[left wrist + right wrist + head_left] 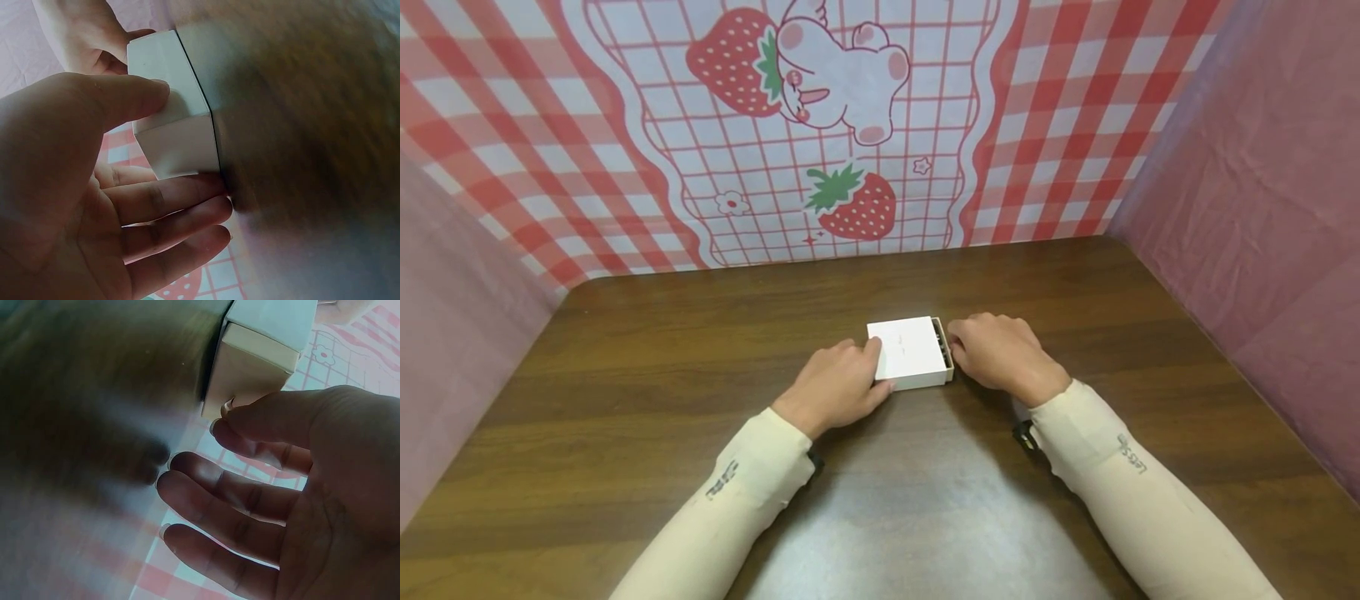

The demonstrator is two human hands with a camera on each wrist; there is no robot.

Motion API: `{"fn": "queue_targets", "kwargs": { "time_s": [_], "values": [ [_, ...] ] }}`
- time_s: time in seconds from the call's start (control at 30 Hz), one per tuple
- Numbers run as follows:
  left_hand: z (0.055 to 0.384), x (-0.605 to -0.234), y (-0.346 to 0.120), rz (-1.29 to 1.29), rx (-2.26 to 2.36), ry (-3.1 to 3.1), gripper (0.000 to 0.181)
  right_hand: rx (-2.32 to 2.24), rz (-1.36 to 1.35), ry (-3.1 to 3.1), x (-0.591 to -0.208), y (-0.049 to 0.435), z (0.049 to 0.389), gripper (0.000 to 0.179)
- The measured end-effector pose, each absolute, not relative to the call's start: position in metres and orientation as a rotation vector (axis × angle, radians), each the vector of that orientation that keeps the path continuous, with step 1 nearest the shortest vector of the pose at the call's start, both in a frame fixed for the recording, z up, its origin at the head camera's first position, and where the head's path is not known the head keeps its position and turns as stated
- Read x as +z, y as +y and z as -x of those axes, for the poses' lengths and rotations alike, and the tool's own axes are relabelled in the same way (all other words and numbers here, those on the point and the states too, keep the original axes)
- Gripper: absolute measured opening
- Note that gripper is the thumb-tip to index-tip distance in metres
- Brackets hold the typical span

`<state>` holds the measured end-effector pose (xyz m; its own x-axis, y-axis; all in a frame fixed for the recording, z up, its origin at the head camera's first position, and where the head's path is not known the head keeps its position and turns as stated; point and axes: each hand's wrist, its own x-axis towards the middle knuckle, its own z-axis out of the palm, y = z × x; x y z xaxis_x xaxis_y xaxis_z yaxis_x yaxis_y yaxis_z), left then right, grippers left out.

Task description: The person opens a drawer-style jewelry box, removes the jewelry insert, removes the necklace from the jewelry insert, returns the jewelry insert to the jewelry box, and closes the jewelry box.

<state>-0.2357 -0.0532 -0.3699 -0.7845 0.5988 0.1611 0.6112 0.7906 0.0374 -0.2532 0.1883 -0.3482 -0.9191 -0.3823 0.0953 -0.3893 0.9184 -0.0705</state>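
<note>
A small white box (pixel 912 348) lies flat on the table, its lid face marked with faint print. It is a sleeve, and a cream inner drawer (pixel 250 369) sticks out a little from its right end. Dark contents, too small to make out, show in the drawer's gap in the head view. My left hand (pixel 838 383) holds the sleeve's left end, thumb on the near side (pixel 172 75) and fingers at the far side. Thumb and index finger of my right hand (pixel 1000 352) pinch a small tab (pixel 229 406) on the drawer's end; its other fingers are loosely bent.
The brown wooden table (pixel 700 333) reaches out around the box. Behind it hangs a red-and-white checked cloth (pixel 1052 150) with strawberries, and pink cloth (pixel 1262 183) hangs at both sides. Both forearms wear cream sleeves (pixel 760 458), with dark straps near the wrists.
</note>
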Motion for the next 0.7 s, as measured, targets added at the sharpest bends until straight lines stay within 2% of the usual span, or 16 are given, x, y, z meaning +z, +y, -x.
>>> {"fn": "queue_targets", "kwargs": {
  "time_s": [0.7],
  "values": [
    [0.2348, -0.3686, -0.0536, 0.957, -0.122, -2.847, 0.044, 0.135, -0.608, -2.996, -0.3494, 0.1893, 0.2543, 0.018]
  ]
}}
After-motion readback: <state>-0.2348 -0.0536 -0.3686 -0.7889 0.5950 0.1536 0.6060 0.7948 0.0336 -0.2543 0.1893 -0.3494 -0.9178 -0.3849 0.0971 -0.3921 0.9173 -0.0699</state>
